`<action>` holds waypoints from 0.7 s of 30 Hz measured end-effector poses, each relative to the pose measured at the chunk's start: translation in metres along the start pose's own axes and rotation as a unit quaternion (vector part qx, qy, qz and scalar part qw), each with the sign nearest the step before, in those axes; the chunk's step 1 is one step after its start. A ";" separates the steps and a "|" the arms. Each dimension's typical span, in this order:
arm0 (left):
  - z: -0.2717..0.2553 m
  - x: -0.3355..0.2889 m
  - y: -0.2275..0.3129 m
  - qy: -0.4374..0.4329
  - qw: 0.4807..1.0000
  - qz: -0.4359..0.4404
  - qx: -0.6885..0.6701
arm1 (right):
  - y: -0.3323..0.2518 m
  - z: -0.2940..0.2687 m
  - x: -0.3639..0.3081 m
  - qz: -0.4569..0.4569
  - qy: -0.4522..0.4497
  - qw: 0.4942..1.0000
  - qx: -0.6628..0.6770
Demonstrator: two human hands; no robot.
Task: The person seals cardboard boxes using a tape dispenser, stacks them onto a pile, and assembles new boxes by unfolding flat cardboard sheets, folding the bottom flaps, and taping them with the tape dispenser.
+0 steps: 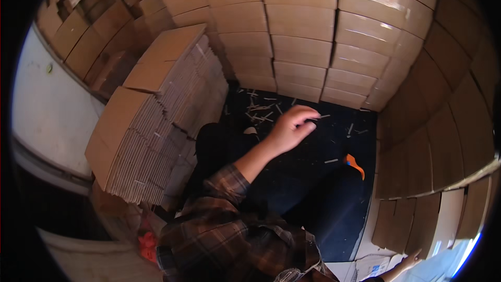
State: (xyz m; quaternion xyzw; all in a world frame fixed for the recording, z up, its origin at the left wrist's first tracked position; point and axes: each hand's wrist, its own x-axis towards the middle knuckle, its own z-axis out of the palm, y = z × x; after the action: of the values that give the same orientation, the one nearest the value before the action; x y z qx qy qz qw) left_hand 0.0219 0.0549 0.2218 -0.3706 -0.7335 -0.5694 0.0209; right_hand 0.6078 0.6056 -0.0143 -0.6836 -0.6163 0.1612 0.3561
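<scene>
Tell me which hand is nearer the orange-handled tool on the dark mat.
Left. The left hand hovers up and left of the orange-handled tool, apart from it. The right hand is farther, low by the flat cardboard.

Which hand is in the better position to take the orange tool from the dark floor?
Probably the left hand: it hangs open over the dark floor, quite near the orange tool. The right hand rests on flat cardboard at the lower edge.

A thin strip, perhaps plastic strapping [313, 120], lies at fingertip level above the dark surface.
</scene>
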 end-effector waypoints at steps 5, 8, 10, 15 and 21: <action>-0.159 -0.038 -0.035 0.212 0.905 -0.003 0.369 | 0.029 -0.004 0.033 -0.213 0.018 0.937 -0.276; -0.247 -0.065 -0.008 0.275 0.736 -0.034 0.618 | -0.010 0.039 -0.028 0.006 -0.055 0.996 -0.070; -0.285 -0.079 -0.010 0.313 0.636 -0.180 0.682 | -0.029 0.045 -0.043 0.032 -0.075 0.995 -0.053; -0.343 -0.094 -0.028 0.275 0.544 -0.336 0.718 | -0.044 0.055 -0.063 0.066 -0.107 0.992 -0.027; -0.357 -0.096 -0.043 0.212 0.543 -0.310 0.751 | -0.047 0.068 -0.069 0.084 -0.136 0.987 0.009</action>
State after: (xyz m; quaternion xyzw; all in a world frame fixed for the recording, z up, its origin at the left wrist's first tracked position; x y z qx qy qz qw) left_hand -0.0722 -0.3018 0.2681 0.1620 -0.9366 0.1564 0.2686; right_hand 0.5159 0.5582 -0.0445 -0.7011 -0.5982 0.2877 0.2604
